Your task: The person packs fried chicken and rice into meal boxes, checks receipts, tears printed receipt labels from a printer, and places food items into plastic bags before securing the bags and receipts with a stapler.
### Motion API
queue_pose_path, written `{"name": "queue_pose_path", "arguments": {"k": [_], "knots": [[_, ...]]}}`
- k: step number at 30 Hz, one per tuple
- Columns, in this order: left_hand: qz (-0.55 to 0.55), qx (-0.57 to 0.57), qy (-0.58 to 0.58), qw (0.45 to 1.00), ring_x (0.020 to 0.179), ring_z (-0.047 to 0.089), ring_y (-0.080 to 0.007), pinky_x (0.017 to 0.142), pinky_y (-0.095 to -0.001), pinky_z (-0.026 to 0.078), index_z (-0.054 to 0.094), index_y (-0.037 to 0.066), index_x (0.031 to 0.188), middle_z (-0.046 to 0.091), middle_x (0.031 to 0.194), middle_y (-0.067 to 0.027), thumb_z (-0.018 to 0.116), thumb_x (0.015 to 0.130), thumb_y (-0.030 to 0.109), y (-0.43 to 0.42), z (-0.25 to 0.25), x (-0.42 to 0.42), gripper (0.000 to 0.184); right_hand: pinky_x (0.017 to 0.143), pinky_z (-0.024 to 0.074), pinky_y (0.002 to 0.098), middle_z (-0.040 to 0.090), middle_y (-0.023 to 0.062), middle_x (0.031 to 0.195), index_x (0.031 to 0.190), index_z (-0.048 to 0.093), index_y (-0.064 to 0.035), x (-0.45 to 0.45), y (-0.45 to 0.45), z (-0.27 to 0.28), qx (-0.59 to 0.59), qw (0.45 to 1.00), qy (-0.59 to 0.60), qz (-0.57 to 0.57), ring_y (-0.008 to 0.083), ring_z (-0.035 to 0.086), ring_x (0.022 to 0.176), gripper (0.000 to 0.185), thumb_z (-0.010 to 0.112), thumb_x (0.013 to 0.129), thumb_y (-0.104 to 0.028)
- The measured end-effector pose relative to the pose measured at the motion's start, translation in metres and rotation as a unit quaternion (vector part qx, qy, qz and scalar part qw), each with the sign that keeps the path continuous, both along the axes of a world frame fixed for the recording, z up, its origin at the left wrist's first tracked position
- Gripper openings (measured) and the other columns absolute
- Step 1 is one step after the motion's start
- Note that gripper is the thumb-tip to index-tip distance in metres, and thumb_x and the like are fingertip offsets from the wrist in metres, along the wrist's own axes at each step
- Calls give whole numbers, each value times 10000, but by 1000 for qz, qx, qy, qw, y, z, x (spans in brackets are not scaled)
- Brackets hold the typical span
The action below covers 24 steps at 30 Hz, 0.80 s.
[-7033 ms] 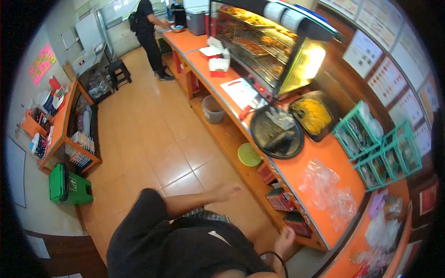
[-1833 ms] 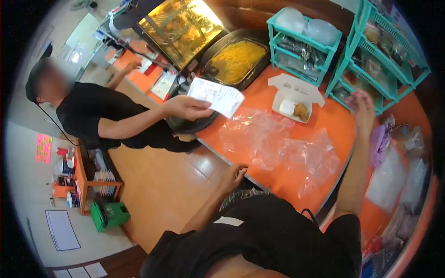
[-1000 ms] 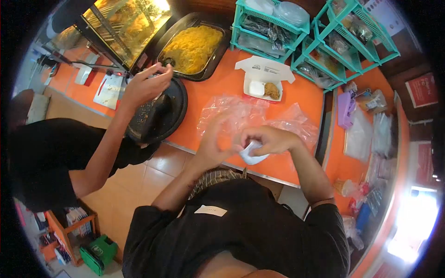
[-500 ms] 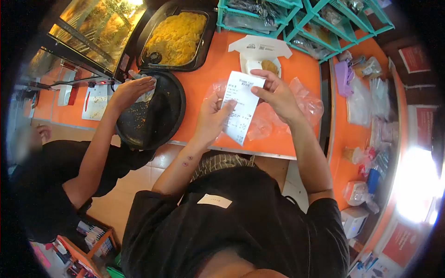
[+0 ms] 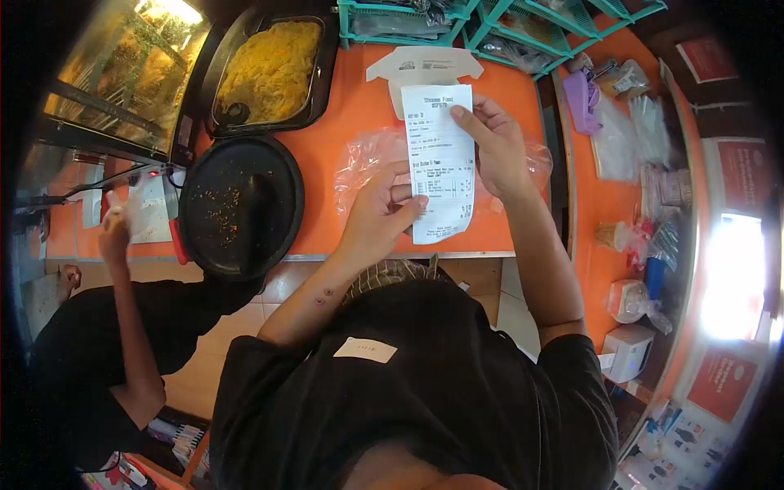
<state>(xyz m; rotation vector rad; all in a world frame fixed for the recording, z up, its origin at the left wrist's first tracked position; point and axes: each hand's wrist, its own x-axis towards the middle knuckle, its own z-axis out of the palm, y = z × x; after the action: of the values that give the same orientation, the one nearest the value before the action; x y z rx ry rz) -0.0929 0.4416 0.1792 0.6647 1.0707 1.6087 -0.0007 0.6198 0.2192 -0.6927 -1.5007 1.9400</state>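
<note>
Two edges of the receipt [image 5: 441, 155] are pinched, lower left by my left hand [image 5: 382, 211] and upper right by my right hand [image 5: 500, 151], above the worktop [image 5: 321, 233] near its front edge, where my uneven pulling could tear the paper.

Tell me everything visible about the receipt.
The receipt is a long, narrow slip of thin-looking white paper, printed in dark text under a larger heading. It is held open above the orange counter, partly hiding the white box, its bottom edge slightly curved. The left hand holds its lower left side, the right hand its upper right.
</note>
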Motion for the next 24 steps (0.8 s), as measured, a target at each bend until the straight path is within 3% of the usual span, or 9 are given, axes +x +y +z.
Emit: {"name": "queue_pose_path", "arguments": {"k": [6,9,10,12,13,16,19,22,24], "knots": [[11,-32,20,999,999,667,-172,766,-315,581,423,-17,1350,649,1189,-177,554,921,-34,40,-31,-8,449,756,555,285,697,86,1025,1142,638,32,18,18,-52,-50,997,-66,-7,124,663,869,236,632,971,-131],[163,28,210,964,1136,621,-266,928,-447,516,440,19,1361,592,1295,-170,564,919,40,95,-123,-11,460,754,550,296,695,80,1018,1137,644,27,24,54,-106,-65,993,-93,-41,129,661,864,234,605,987,-148],[112,2,367,924,1152,609,-289,944,-472,492,447,38,1365,581,1315,-161,566,917,79,100,-149,-9,465,751,547,300,696,82,1015,1135,645,29,27,65,-132,-70,991,-107,-43,133,662,861,238,603,986,-152],[-1,-48,644,764,1182,586,-336,976,-520,445,461,77,1373,559,1353,-141,571,914,157,103,-188,-13,478,745,542,308,697,86,1010,1131,645,32,32,88,-183,-82,987,-132,-44,141,662,856,247,600,983,-160],[-95,-122,708,689,1121,599,-353,909,-533,454,569,98,1249,580,1318,-112,575,901,237,90,-194,-11,375,744,540,312,697,91,1008,1132,643,37,32,97,-198,-76,984,-156,-40,145,663,860,258,602,978,-167],[-108,-129,742,649,1045,624,-323,851,-513,463,634,81,1074,612,1229,-124,586,876,202,58,-204,-9,237,747,536,325,698,110,1008,1138,638,48,36,110,-243,-77,972,-224,-17,164,668,871,293,612,960,-183],[-223,-269,719,601,980,638,-326,776,-505,497,644,55,951,606,1208,-138,589,862,181,55,-178,-11,164,761,537,343,703,132,1016,1147,639,50,40,119,-285,-74,962,-261,3,191,676,876,317,625,939,-188],[-56,-203,715,666,930,655,-328,728,-471,542,624,42,1011,624,1145,-152,598,850,140,90,-167,-22,191,779,537,358,712,148,1019,1143,649,42,43,122,-312,-54,956,-287,8,212,685,879,317,632,928,-190],[96,-123,738,656,916,663,-329,716,-426,576,594,42,1037,647,1047,-155,603,844,103,132,-165,-25,203,793,537,369,719,157,1022,1134,658,37,46,119,-314,-86,952,-295,5,228,692,886,311,635,923,-190]]}}
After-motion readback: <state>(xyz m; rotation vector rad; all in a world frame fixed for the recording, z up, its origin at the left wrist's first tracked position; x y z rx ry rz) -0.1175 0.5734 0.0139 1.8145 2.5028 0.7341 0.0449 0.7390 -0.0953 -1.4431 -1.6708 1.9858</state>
